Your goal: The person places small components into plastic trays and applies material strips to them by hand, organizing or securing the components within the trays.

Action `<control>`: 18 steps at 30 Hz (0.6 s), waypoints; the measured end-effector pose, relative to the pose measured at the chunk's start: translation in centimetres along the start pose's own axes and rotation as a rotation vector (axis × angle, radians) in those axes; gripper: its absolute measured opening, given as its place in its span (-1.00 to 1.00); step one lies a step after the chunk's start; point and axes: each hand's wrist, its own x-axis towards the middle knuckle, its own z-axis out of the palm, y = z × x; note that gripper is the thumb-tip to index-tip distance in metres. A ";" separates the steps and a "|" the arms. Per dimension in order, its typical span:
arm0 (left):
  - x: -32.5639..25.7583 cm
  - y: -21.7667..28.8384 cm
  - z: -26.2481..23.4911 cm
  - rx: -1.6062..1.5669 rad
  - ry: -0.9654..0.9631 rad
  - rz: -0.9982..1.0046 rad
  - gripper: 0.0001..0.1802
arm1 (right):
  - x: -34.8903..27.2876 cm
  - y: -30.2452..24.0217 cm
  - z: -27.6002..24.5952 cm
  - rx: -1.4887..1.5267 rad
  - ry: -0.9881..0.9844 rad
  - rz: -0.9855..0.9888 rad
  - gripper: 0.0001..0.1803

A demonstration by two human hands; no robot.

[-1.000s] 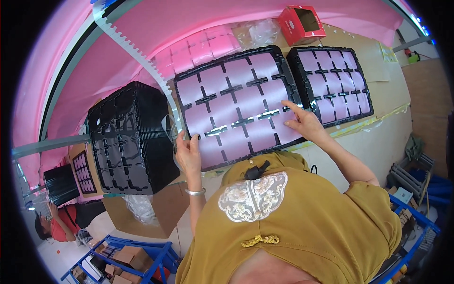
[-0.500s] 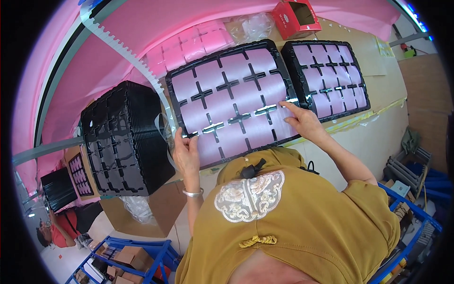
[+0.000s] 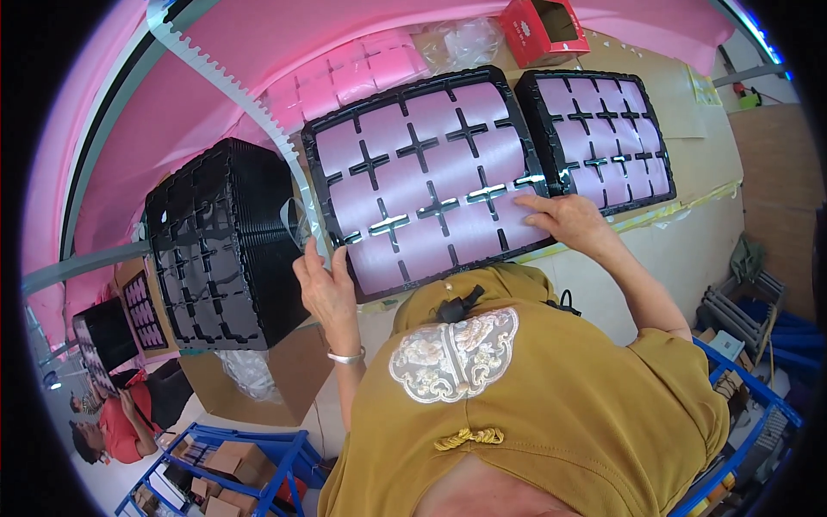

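Head view looks steeply down, seemingly close.

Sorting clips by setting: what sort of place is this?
Probably a factory packing bench: a black compartment tray filled with pink pieces, a stack of empty black trays beside it, and blue racks with cartons below.
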 end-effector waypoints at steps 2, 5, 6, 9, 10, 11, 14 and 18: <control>0.0 0.6 -0.4 -0.059 0.018 -0.022 -0.54 | -0.5 0.3 -1.6 -0.076 0.041 -0.014 -0.70; 0.2 2.1 -0.3 -0.063 0.154 0.334 -0.63 | -0.3 -0.1 -3.3 -0.209 0.103 -0.044 -0.80; 0.4 3.1 -0.1 -0.065 0.155 0.336 -0.63 | -0.1 -0.4 -3.5 -0.269 0.121 -0.056 -0.83; 1.2 6.6 0.7 -0.174 -0.061 0.678 -0.55 | 1.9 -1.5 -2.9 -0.265 0.323 -0.235 -0.79; 1.4 7.8 1.2 -0.171 -0.117 0.762 -0.51 | 2.8 -1.8 -2.6 -0.267 0.327 -0.234 -0.79; 1.6 8.6 2.1 -0.171 -0.113 0.765 -0.51 | 3.7 -2.1 -2.1 -0.290 0.386 -0.324 -0.76; 2.2 9.0 4.5 -0.108 -0.199 0.908 -0.44 | 5.6 -1.6 -0.1 -0.342 0.444 -0.435 -0.70; 2.5 8.2 5.9 -0.003 -0.246 0.880 -0.38 | 6.4 -0.6 1.6 -0.415 0.476 -0.437 -0.77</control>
